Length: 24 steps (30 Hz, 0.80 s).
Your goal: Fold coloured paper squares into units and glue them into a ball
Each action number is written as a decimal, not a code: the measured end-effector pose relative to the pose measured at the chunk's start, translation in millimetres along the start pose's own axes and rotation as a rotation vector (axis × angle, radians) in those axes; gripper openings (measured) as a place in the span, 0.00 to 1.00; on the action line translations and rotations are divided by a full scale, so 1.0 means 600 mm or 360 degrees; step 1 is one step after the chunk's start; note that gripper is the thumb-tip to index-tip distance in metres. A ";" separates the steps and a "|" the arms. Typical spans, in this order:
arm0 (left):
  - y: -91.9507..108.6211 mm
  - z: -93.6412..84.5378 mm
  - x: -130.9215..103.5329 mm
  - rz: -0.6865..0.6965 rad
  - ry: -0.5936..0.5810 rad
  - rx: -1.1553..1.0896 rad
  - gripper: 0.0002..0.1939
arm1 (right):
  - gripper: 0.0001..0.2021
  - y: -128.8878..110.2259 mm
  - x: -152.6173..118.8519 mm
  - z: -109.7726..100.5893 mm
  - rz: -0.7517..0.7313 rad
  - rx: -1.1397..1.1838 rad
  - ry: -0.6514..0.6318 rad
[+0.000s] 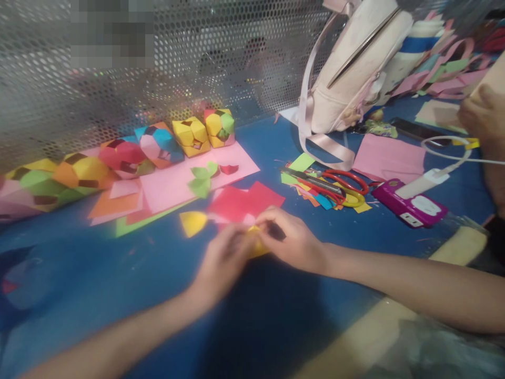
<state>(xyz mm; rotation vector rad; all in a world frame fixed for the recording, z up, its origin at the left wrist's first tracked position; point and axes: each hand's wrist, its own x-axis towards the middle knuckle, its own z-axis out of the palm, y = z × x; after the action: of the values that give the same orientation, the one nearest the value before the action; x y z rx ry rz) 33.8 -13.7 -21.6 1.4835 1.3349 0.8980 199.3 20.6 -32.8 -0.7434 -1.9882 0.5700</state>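
Note:
My left hand (229,252) and my right hand (290,239) meet over the blue table, their fingers closed on a small piece of yellow paper (258,247). The fingers cover most of it, and its folds are blurred. Just beyond my hands lies red paper (248,200) with pink paper under its edge. A loose yellow paper piece (192,223) rests to the left of them. Green leaf-shaped paper pieces (200,181) and a small red one (229,169) sit on a pink sheet (169,184).
Folded paper balls (191,136) line the mesh wall (177,68). To the right are red-handled scissors (343,184), a purple power adapter (410,204) with a white plug, pink paper (389,158), a phone (420,131) and a pale backpack (351,68). Another person's hand (483,113) shows at far right.

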 end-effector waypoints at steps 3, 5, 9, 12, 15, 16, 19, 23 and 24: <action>-0.001 0.001 0.000 0.0069 0.0051 0.0058 0.07 | 0.03 -0.002 0.000 0.000 -0.0056 -0.0030 0.0012; -0.005 0.001 0.002 0.0099 0.0077 0.0087 0.08 | 0.04 -0.003 0.000 0.000 -0.0078 -0.0033 0.0007; -0.013 0.000 0.003 0.0136 0.0078 0.0109 0.07 | 0.05 -0.003 -0.002 0.000 -0.0088 -0.0037 -0.0008; -0.016 0.000 0.002 0.0138 0.0075 0.0123 0.07 | 0.05 -0.003 -0.003 0.001 -0.0076 -0.0025 -0.0029; -0.017 0.000 0.001 0.0137 0.0088 0.0145 0.06 | 0.06 -0.002 -0.003 0.002 -0.0066 0.0005 -0.0047; -0.017 0.000 0.001 0.0144 0.0090 0.0154 0.06 | 0.06 -0.002 -0.003 0.002 -0.0058 0.0017 -0.0054; -0.017 0.000 0.001 0.0176 0.0093 0.0187 0.05 | 0.05 -0.003 -0.002 0.000 -0.0005 0.0070 -0.0082; -0.021 -0.002 0.003 0.0191 0.0124 0.0219 0.04 | 0.06 -0.008 0.000 -0.007 0.0204 0.0253 -0.0173; -0.022 -0.003 0.003 0.0187 0.0125 0.0218 0.04 | 0.06 -0.010 0.001 -0.008 0.0280 0.0296 -0.0195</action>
<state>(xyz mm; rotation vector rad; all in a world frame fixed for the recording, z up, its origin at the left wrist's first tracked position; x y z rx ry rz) 28.3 -11.6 -34.0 1.6609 1.4014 0.9640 201.6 17.4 -26.2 -0.7880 -1.9592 0.9111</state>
